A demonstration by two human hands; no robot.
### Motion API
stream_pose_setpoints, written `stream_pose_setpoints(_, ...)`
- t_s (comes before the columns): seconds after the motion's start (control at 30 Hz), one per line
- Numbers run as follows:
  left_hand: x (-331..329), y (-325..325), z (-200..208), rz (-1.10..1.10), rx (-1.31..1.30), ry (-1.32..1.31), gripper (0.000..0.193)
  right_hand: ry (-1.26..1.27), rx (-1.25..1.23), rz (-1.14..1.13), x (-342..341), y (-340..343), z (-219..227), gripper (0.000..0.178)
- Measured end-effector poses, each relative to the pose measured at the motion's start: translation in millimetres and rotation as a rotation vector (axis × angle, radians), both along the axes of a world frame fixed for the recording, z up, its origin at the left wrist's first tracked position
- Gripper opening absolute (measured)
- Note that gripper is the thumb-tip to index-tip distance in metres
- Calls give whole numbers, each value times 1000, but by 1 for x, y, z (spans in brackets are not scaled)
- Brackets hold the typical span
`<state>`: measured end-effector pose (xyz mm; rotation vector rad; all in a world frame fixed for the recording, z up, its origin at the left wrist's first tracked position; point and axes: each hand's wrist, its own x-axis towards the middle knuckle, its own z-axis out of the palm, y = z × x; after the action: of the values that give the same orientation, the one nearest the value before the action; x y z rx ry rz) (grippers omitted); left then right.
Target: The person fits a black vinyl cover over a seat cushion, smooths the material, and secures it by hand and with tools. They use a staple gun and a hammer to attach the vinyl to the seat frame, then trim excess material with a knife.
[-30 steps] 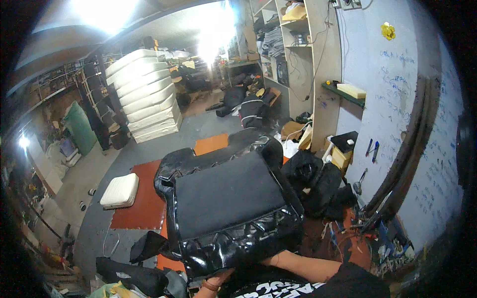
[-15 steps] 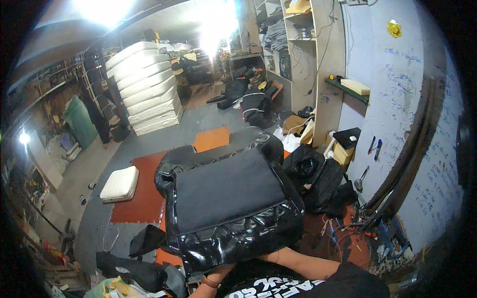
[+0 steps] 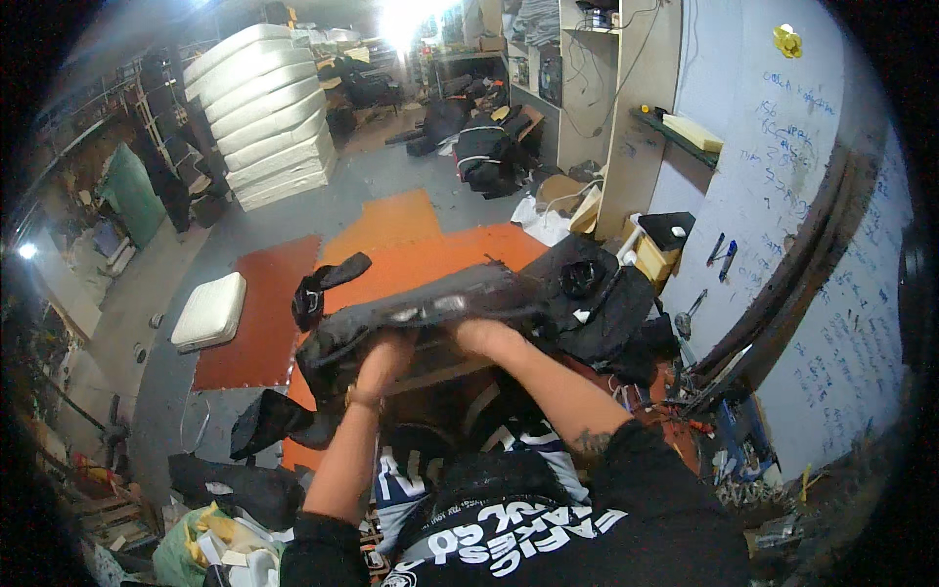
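A black, shiny padded seat cushion [image 3: 445,285] stands tipped up in front of me, on the orange sheet of the worktable. Its underside faces me, and the edges of its cover look creased and blurred. My left hand [image 3: 391,350] reaches into the near side of the cushion, wrist banded by a bracelet. Close to its right, my right hand [image 3: 477,337] reaches into the same fold. The fingers of both hands are hidden in the dark material, so their grip does not show. A black strap-like flap [image 3: 333,282] sticks out at the cushion's left end.
An orange sheet [image 3: 430,247] and a dark red sheet [image 3: 256,313] cover part of the grey table. A white foam pad [image 3: 209,310] lies at left; white foam blocks [image 3: 269,117] are stacked behind. Black covers [image 3: 602,303] lie at right, near the written-on wall [image 3: 773,245].
The cushion has tipped up from lying flat, its top turning away from me. Both hands have come up from below it to its near side. The view has shifted slightly.
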<state>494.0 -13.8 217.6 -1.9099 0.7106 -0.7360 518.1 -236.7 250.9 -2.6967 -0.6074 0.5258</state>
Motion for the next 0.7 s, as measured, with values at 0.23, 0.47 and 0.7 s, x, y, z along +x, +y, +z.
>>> stream_pose_setpoints(0.23, 18, 12, -2, -79, -1270, 632, 49, -338, 42, 230, -15, 10, 62, 50)
stream_pose_setpoints(0.47, -52, -26, 85, -330, -1679, 431, 27, -244, 92, 39, 25, -5, 66, 43)
stream_pose_setpoints(0.7, -48, -28, 100, -354, -1516, 188, 30, -389, 48, -140, 39, -19, 80, 30)
